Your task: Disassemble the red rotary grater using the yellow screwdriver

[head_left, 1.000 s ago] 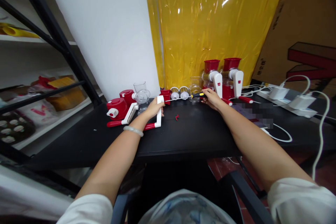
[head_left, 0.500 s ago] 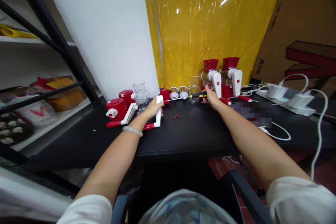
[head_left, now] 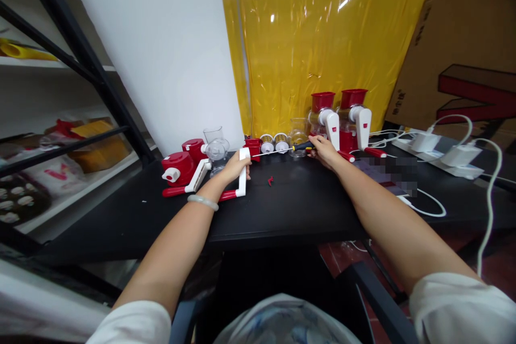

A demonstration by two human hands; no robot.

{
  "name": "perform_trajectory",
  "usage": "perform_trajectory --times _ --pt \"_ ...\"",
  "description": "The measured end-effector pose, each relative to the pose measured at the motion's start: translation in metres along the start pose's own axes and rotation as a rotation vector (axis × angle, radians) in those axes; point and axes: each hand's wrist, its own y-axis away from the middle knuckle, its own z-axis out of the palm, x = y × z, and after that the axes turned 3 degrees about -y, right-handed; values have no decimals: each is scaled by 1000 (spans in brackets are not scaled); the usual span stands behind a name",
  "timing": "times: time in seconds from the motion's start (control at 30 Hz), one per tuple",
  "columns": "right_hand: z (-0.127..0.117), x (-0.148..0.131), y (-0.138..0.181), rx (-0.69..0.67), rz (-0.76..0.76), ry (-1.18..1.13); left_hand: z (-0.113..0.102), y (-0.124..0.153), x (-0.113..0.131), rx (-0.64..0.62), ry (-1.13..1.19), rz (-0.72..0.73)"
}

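My left hand [head_left: 233,167] is closed around the upper end of a white crank handle [head_left: 242,174] with a red grip, held just above the black table. In my right hand [head_left: 323,149] is a screwdriver [head_left: 302,146] with a black and yellow handle. Its thin metal shaft runs level to the left, and the tip reaches the top of the crank handle; whether it sits in a screw cannot be made out. A small red part [head_left: 270,180] lies on the table between my hands. Behind them stand two metal grater drums [head_left: 274,143] and a red hopper [head_left: 252,146].
Two assembled red and white rotary graters [head_left: 355,118] stand at the back right. Red grater bases [head_left: 178,166], another crank [head_left: 198,176] and a clear housing [head_left: 217,146] are at the left. A power strip [head_left: 439,157] with white cables lies to the right.
My right hand's grip on the screwdriver handle has shifted slightly, with the fingers turned a little. The left hand and the crank handle stay almost in place.
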Motion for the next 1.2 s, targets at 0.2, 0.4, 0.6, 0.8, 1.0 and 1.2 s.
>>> perform_trajectory --times 0.2,0.4,0.6,0.8,1.0,1.2 --pt "1 -9 1 -6 -43 -112 0 0 1 -21 15 25" --pt "2 -13 3 -46 -65 -166 -1 1 0 -43 36 48" --pt "3 -16 5 -64 -104 -194 -2 1 0 -82 71 63" --pt "4 -17 -2 91 -295 -31 -2 3 2 -132 102 99" --pt "5 -19 -1 88 -281 -94 -2 4 2 -151 106 106" --pt "7 -20 -2 63 -290 -125 -3 4 1 -140 116 93"
